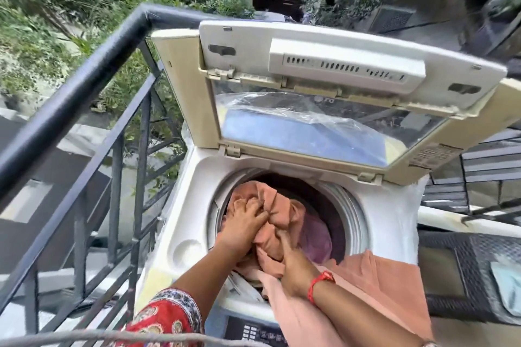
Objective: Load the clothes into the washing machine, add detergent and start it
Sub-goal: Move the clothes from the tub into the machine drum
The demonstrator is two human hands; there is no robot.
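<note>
Over the open top-loading cream washing machine (pixel 197 205) on a balcony: both hands, left (pixel 244 224) and right (pixel 293 265), gripping bunched peach-orange cloth (pixel 277 214), stuffing it into the drum. Loading step; trailing fabric over the front edge needs tucking in next.

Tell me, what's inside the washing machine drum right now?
The drum holds a peach-orange cloth, gripped by the left hand and right hand, with pinkish-purple fabric beside it. Part of the cloth trails out over the front edge. Anything deeper is covered.
</note>
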